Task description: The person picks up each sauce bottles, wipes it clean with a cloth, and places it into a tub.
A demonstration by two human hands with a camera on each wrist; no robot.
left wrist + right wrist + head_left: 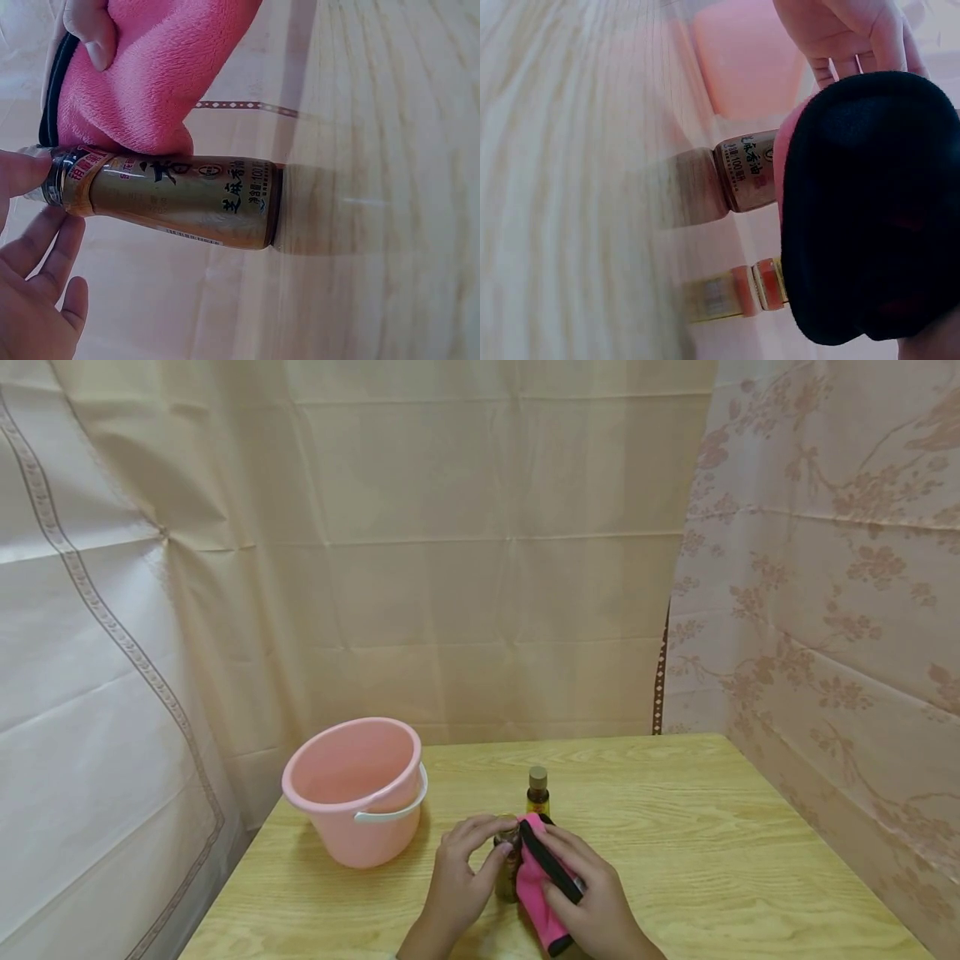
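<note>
A small sesame oil bottle [180,199] stands upright on the wooden table, its label visible in the left wrist view. My left hand [461,872] pinches it at the cap and neck. In my right hand [596,893] is a pink plush cloth [534,889] with black edging, gripped between thumb and fingers. The cloth [150,82] lies against the bottle's side, near the neck and shoulder. A black face of the cloth [870,217] fills much of the right wrist view and hides the bottle's upper part there.
Just behind the hands stands a second dark bottle [537,785] with a tan cap and yellow label. A pink bucket [360,831] with a pale handle sits on the table's left side. Curtains [480,568] hang behind the table [720,835] and on both sides.
</note>
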